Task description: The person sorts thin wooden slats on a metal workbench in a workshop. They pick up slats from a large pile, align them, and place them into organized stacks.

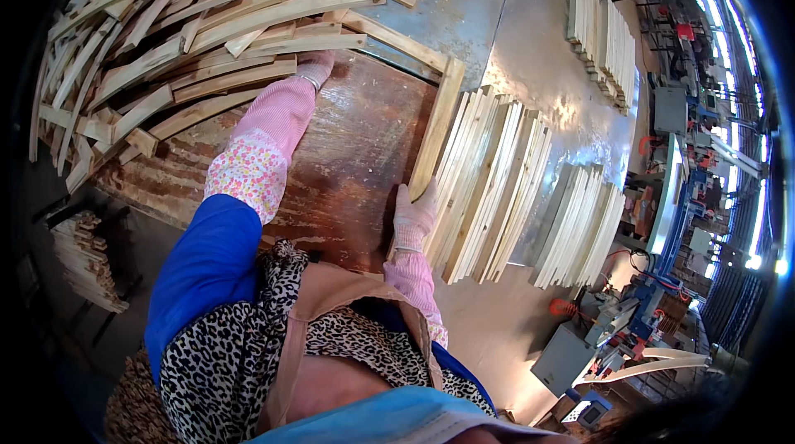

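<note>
Gloved in pale pink, my right hand (416,214) grips the near end of a wooden strip (439,125). That strip slants away from me along the right edge of the brown worktable (364,125), beside a stack of wooden strips (493,183). My left hand (318,67) reaches to the near right edge of a large jumbled pile of wooden strips (248,17). Strips cover its fingers, so I cannot see whether they hold one. Another strip (397,40) lies beyond the table, its end close to the far end of the held strip.
Farther right stands a second stack of strips (578,224), with more stacks (603,38) at the far right. Machines with cables and a grey box (571,359) line the right side. A bundle of short wood pieces (87,262) sits low at the left.
</note>
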### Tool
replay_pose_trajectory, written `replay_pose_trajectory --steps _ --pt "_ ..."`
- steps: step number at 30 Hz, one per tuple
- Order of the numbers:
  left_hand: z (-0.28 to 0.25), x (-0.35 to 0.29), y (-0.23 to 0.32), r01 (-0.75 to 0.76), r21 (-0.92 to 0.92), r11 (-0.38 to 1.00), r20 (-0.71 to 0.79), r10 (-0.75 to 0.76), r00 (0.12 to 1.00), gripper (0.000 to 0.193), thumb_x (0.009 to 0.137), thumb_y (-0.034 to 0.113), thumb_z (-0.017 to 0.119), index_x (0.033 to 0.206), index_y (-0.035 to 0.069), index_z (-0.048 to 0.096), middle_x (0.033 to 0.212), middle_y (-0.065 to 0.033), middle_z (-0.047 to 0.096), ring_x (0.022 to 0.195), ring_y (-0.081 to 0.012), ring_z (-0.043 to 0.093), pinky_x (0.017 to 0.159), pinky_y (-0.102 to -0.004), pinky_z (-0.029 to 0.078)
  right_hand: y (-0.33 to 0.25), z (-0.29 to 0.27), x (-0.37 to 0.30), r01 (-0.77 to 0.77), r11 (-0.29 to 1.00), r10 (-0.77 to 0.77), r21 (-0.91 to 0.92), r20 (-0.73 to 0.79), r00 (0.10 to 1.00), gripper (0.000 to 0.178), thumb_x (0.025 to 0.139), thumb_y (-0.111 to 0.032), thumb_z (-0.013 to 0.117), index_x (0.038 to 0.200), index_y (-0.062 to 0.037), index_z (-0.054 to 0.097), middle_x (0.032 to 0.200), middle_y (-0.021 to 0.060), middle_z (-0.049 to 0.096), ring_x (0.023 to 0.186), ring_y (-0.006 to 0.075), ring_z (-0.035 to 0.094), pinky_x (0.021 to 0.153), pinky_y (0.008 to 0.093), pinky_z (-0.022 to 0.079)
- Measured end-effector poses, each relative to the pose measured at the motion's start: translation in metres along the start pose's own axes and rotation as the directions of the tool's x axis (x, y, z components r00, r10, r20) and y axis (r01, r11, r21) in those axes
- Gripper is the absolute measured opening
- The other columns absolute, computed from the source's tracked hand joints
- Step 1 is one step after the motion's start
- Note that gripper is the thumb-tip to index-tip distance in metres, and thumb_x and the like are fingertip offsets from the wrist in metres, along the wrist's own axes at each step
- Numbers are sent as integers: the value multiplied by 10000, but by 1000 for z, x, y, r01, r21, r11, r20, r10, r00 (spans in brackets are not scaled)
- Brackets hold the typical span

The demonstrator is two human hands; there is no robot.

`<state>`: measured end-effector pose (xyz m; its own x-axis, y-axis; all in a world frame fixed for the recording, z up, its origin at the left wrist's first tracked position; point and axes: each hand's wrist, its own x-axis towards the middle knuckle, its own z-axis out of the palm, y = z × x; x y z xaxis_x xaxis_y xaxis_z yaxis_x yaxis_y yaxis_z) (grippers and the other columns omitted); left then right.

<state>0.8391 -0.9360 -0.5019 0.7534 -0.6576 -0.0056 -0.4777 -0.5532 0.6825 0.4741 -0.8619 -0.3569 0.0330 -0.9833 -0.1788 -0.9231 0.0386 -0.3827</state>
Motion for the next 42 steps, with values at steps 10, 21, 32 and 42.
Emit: replay_pose_trajectory --steps 10,21,32,42 --pt "-94 -122 76 17 116 993 291 -51 955 828 829 351 796 1531 107 431 1254 -253 663 1141 -416 671 994 -507 529 12 16 -21 38 999 -42 34 126 991 596 972 -441 627 1405 -32 628 1228 291 707 1160 470 663 995 507 519" --pt "-96 -206 44 113 78 991 458 -136 879 897 815 449 816 1551 106 435 1375 -240 639 1255 -406 629 1041 -481 509 45 7 0 128 978 -177 -162 -340 924 306 800 -353 777 993 -116 760 976 150 740 1038 379 668 914 498 534" --pt "-89 -255 15 -31 107 994 364 -11 931 618 931 414 718 1454 127 556 1260 -181 703 1167 -385 664 996 -480 525 52 13 0 150 964 -195 -218 -204 959 601 845 -274 744 1400 -88 606 1343 178 643 1274 394 563 1131 502 431" --pt "-171 -311 -14 29 -64 998 77 -24 997 621 940 510 694 1443 166 576 1381 -246 617 1348 -358 575 1189 -510 399 19 -1 12 195 977 -194 -87 19 981 695 867 -358 760 1412 39 591 1398 257 614 1307 424 547 1148 508 422"
